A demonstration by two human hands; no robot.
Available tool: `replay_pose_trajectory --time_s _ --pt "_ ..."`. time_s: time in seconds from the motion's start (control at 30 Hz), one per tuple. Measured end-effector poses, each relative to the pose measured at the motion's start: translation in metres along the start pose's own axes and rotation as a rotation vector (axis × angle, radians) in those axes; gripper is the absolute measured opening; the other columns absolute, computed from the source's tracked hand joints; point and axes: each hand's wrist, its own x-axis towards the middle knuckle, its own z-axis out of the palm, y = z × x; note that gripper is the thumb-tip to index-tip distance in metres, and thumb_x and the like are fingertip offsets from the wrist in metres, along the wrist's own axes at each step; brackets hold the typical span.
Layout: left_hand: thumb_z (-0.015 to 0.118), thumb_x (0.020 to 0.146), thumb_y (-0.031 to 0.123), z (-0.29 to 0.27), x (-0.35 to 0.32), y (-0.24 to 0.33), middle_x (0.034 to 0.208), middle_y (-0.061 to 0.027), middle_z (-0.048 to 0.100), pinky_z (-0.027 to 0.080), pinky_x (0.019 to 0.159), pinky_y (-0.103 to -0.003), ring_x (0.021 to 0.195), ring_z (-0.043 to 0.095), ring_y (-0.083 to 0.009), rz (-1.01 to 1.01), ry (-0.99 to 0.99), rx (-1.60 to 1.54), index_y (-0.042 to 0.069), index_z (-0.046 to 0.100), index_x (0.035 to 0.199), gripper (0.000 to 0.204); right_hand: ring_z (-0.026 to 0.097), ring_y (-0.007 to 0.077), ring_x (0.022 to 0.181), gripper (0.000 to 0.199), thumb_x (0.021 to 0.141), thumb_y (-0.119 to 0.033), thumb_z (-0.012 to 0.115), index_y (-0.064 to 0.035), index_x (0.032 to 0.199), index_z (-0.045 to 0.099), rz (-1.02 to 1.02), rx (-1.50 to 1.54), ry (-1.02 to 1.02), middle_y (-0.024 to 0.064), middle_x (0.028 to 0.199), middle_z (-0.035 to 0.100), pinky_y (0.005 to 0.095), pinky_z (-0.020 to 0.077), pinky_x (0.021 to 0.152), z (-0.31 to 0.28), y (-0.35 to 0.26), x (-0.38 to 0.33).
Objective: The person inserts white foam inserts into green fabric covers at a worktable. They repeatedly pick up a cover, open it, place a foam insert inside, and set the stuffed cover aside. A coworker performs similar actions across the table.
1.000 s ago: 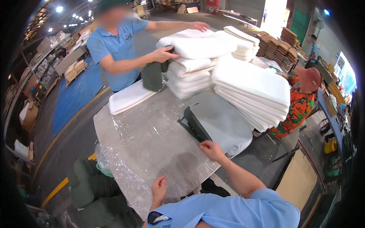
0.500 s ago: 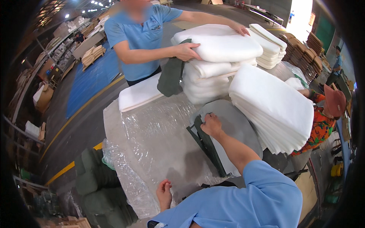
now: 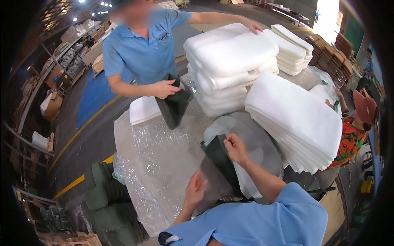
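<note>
A dark green fabric cover [image 3: 223,162] lies partly opened out at the middle of the wrapped table, on top of a light grey rounded piece [image 3: 260,131]. My right hand [image 3: 235,149] is closed in a pinch on the cover's upper right edge. To the left and nearer me, my left hand [image 3: 195,191] hovers over the table with its fingers stretched out, slightly blurred and holding nothing. Across the table, a co-worker's hand [image 3: 166,89] grips another dark green cover [image 3: 177,108], which hangs down. That person's other hand [image 3: 252,26] rests on a stack of white foam pads [image 3: 234,53].
Fanned white pads [image 3: 293,115] stand to the right, beside a person in a red cap [image 3: 364,108]. A folded white pad [image 3: 143,110] lies at the table's far left. Stacked dark green cushions [image 3: 106,186] sit below the left edge, near loose clear plastic wrap [image 3: 139,201].
My right hand has lifted the cover's edge, widening the dark green area. My left hand has come up and rightward. The co-worker has drawn the other cover left, away from the pads.
</note>
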Motion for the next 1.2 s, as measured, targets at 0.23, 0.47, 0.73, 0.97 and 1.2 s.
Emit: replay_pose_trajectory --time_s 0.23,0.47,0.73,0.97,1.2 --pt "0.074 0.093 -0.002 0.024 0.063 0.045 0.17 -0.0245 0.03 0.028 0.128 -0.043 0.157 0.034 -0.0359 0.324 0.376 0.248 0.002 0.017 0.169 0.095 0.047 0.0056 0.078 0.009 0.106 -0.006 0.061 -0.0059 0.107 0.052 -0.154 0.283 -0.148 -0.0037 0.088 0.053 0.0243 0.0415 0.069 0.034 -0.092 -0.102" --pt "0.062 0.085 -0.011 -0.052 0.005 0.096 0.151 -0.0223 0.053 0.045 0.113 -0.043 0.136 0.057 -0.0365 0.556 0.418 0.317 0.005 0.033 0.165 0.087 0.049 0.005 0.081 0.012 0.106 -0.006 0.062 -0.0055 0.115 0.055 -0.247 0.316 0.085 -0.0035 0.089 0.054 0.0238 0.0431 0.074 0.054 -0.145 -0.151" --pt "0.066 0.083 -0.008 -0.08 -0.071 0.163 0.127 -0.0215 0.061 0.054 0.096 -0.047 0.114 0.063 -0.0431 0.776 0.301 0.6 0.008 0.041 0.161 0.084 0.058 0.0407 0.124 0.055 0.076 -0.004 0.083 -0.0086 0.128 0.066 -0.831 -0.464 0.064 0.0206 0.141 0.055 0.0481 0.0494 0.101 0.11 -0.202 -0.195" --pt "0.072 0.077 -0.009 -0.129 -0.098 0.166 0.116 -0.0147 0.065 0.057 0.081 -0.046 0.102 0.068 -0.0374 0.835 0.35 0.797 0.015 0.047 0.158 0.088 0.071 0.0331 0.086 0.031 0.081 0.007 0.069 -0.004 0.11 0.072 -0.923 -0.283 -0.005 0.0149 0.115 0.069 0.0394 0.0579 0.076 0.145 -0.197 -0.198" --pt "0.071 0.081 -0.004 -0.147 -0.109 0.163 0.104 -0.0129 0.069 0.056 0.072 -0.047 0.087 0.07 -0.0365 0.898 0.332 0.851 0.012 0.059 0.144 0.067 0.069 0.0343 0.084 0.038 0.082 0.004 0.067 -0.0085 0.117 0.072 -0.889 -0.339 0.037 0.0127 0.102 0.064 0.0433 0.0578 0.073 0.16 -0.201 -0.207"
